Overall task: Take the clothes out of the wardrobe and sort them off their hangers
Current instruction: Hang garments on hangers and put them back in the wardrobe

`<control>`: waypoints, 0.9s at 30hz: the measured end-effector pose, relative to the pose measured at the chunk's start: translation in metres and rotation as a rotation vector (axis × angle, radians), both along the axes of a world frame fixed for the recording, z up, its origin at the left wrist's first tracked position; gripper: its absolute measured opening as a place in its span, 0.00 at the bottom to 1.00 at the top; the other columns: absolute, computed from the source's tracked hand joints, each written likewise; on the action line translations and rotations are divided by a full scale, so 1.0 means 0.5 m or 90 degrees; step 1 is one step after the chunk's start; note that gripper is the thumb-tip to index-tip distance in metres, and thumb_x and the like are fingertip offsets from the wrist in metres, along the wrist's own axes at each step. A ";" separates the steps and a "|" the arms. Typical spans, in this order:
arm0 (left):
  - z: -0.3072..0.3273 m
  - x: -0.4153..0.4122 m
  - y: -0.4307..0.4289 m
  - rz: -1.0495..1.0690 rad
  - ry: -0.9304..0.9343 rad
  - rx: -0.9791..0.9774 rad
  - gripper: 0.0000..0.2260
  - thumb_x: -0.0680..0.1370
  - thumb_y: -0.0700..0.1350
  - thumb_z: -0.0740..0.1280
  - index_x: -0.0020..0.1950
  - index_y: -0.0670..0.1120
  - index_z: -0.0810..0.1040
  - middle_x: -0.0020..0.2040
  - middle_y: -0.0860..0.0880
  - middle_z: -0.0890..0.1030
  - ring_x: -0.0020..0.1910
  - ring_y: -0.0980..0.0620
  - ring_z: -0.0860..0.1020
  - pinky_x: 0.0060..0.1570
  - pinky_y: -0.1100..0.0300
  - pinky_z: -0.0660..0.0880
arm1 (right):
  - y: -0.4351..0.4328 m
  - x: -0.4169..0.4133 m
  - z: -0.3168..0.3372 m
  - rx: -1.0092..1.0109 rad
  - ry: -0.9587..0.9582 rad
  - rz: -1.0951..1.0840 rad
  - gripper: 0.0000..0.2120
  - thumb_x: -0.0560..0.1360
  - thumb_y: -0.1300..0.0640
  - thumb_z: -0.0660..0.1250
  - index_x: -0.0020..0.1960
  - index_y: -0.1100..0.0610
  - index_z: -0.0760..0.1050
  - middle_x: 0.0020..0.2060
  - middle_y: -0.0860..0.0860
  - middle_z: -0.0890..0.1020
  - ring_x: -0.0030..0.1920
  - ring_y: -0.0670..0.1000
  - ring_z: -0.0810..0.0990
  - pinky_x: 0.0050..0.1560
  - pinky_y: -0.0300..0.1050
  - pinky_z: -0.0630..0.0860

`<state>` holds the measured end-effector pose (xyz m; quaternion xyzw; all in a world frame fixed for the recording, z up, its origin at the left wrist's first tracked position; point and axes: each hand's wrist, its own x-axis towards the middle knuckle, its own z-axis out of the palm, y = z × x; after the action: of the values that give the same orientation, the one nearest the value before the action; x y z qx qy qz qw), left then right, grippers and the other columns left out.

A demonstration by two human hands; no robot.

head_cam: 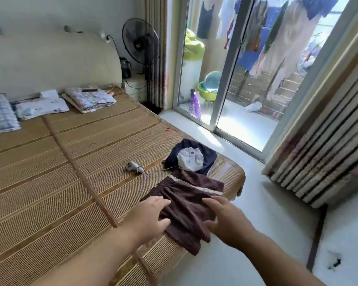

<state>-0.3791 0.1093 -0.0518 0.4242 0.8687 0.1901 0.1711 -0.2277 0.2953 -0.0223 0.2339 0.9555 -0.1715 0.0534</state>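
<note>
My left hand [151, 215] and right hand [225, 219]: both open, fingers spread, over brown garment [186, 203] at bed [50, 172] corner. Hanger [153, 174] alongside, seemingly freed. Navy piece [207, 155] and white piece [189, 159] at bed edge, sorted. Wardrobe unseen; remainder unknown.

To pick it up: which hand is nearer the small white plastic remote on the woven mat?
Left. The left hand is at the brown cloth garment's left edge, below the small white remote; the right hand is farther right.
</note>
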 end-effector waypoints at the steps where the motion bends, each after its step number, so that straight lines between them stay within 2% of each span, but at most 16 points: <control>1: 0.001 -0.007 0.024 0.022 -0.005 0.008 0.25 0.75 0.55 0.63 0.72 0.56 0.65 0.73 0.55 0.65 0.71 0.56 0.64 0.69 0.58 0.63 | 0.035 -0.026 0.004 0.004 -0.004 0.026 0.30 0.73 0.45 0.65 0.73 0.42 0.60 0.72 0.44 0.63 0.70 0.51 0.66 0.68 0.48 0.66; 11: -0.092 -0.178 0.207 0.207 -0.090 0.004 0.25 0.75 0.56 0.64 0.72 0.56 0.66 0.73 0.54 0.64 0.71 0.55 0.63 0.70 0.58 0.62 | 0.256 -0.326 -0.095 -0.008 -0.092 0.233 0.31 0.73 0.45 0.63 0.74 0.43 0.58 0.72 0.45 0.62 0.69 0.50 0.66 0.66 0.46 0.66; 15: -0.164 -0.307 0.271 0.259 -0.115 -0.009 0.25 0.74 0.54 0.64 0.71 0.55 0.67 0.72 0.54 0.66 0.70 0.55 0.65 0.69 0.60 0.63 | 0.339 -0.474 -0.167 -0.005 -0.137 0.273 0.31 0.72 0.44 0.64 0.74 0.42 0.58 0.72 0.45 0.63 0.70 0.50 0.65 0.67 0.48 0.66; 22: -0.284 -0.476 0.345 0.348 -0.157 -0.044 0.24 0.73 0.54 0.65 0.69 0.56 0.70 0.70 0.54 0.69 0.67 0.55 0.68 0.66 0.62 0.63 | 0.462 -0.699 -0.295 0.034 -0.223 0.351 0.30 0.72 0.49 0.63 0.72 0.44 0.60 0.69 0.48 0.67 0.65 0.54 0.72 0.62 0.50 0.70; 27: -0.424 -0.533 0.362 0.428 -0.209 -0.109 0.24 0.74 0.53 0.66 0.70 0.54 0.69 0.70 0.51 0.69 0.68 0.52 0.69 0.67 0.58 0.66 | 0.513 -0.834 -0.433 0.003 -0.275 0.391 0.34 0.71 0.50 0.64 0.74 0.42 0.54 0.70 0.47 0.64 0.66 0.53 0.69 0.61 0.50 0.73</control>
<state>-0.6457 0.2903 -0.2637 0.0638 0.9331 0.2275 0.2710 -0.6449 0.5519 -0.2386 -0.0329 0.9484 -0.0919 0.3018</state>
